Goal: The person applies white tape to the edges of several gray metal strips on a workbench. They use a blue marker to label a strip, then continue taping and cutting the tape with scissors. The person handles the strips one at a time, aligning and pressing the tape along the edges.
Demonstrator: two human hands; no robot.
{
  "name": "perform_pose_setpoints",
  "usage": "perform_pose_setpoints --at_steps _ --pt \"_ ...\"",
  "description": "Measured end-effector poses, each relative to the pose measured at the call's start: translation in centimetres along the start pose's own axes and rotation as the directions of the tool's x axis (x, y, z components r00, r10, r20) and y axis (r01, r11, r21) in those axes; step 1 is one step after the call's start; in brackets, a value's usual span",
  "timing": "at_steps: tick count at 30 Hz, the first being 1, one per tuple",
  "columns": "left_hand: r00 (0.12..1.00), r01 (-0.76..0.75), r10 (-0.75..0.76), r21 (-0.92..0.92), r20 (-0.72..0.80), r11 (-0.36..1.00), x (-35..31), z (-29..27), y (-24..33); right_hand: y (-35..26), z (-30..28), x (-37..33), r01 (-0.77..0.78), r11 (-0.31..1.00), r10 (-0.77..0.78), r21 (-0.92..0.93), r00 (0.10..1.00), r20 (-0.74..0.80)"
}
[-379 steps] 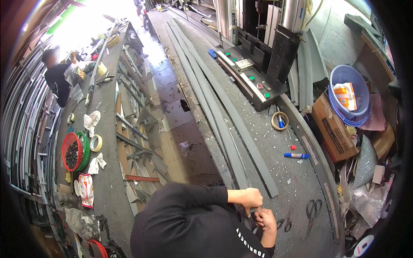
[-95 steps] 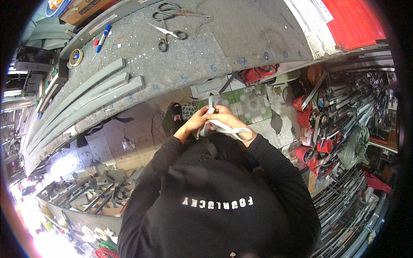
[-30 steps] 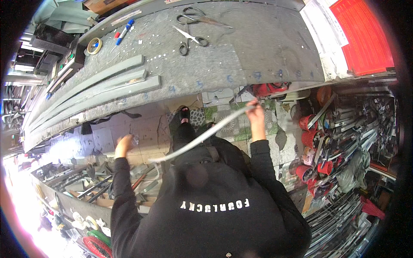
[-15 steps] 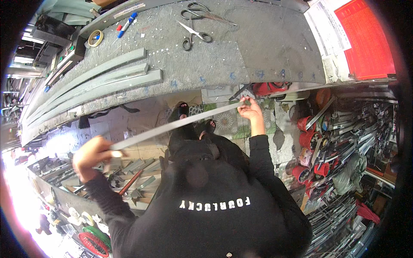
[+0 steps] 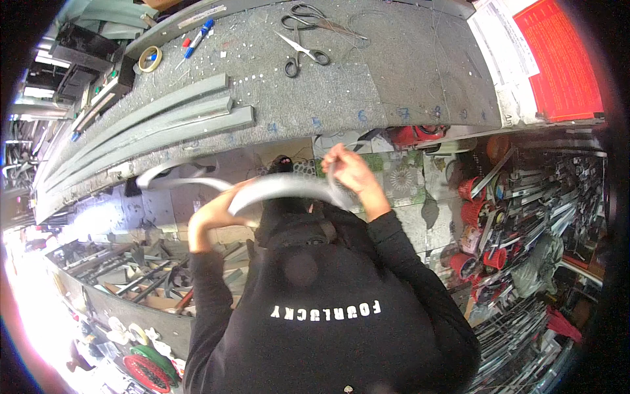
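Below and to the left of the left hand (image 5: 215, 213), a red basket (image 5: 130, 365) and a green basket (image 5: 159, 358) are being kept side by side, their contents too small to tell. Just below that hand, strips and offcuts (image 5: 161, 272) are being held in a jumble by an open rack (image 5: 140, 291). To the right of the right hand (image 5: 340, 165), several red baskets (image 5: 495, 259) are being crowded by metal lengths (image 5: 525, 338); what is being held in them cannot be made out. The grey strip (image 5: 289, 186) is being stretched in a blurred arc between the two hands, with a loose loop being left beyond the left one. By the right hand it is being pinched in closely curled fingers. At the left hand it is being met between thumb and fingers, but how tightly cannot be told because of blur. Beyond both hands, scissors (image 5: 302, 51) and long grey bars (image 5: 157, 125) are being borne by the bench (image 5: 348, 79), along with a tape ring (image 5: 142, 61) by which a small blue thing (image 5: 153, 58) is being encircled.
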State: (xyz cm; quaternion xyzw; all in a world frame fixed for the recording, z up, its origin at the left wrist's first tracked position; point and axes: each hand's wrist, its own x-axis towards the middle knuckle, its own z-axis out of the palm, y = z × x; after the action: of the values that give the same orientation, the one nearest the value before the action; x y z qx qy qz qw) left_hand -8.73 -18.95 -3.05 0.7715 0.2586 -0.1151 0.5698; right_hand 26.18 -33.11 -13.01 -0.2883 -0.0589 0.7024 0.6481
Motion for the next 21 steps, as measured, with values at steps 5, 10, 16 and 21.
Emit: perform_pose_setpoints --at_steps 5,10,16,21 --pt "0.690 -0.105 0.511 -0.627 0.513 0.772 10.3 2.1 5.4 1.8 3.1 0.3 -0.012 0.991 -0.004 0.131 0.992 0.124" --pt "0.860 -0.138 0.437 -0.705 0.264 0.696 9.2 -0.6 4.5 -0.4 4.0 -0.5 0.235 0.864 -0.384 -0.445 0.879 -0.282" --pt "0.962 -0.263 0.250 -0.128 -0.106 0.956 12.9 4.6 6.1 3.2 5.3 1.1 0.415 0.372 -0.421 -0.830 0.873 0.247" --pt "0.965 0.134 -0.032 0.381 -0.262 0.915 7.8 0.3 5.7 1.8 -5.1 0.8 0.231 0.861 0.029 0.453 0.867 -0.498"
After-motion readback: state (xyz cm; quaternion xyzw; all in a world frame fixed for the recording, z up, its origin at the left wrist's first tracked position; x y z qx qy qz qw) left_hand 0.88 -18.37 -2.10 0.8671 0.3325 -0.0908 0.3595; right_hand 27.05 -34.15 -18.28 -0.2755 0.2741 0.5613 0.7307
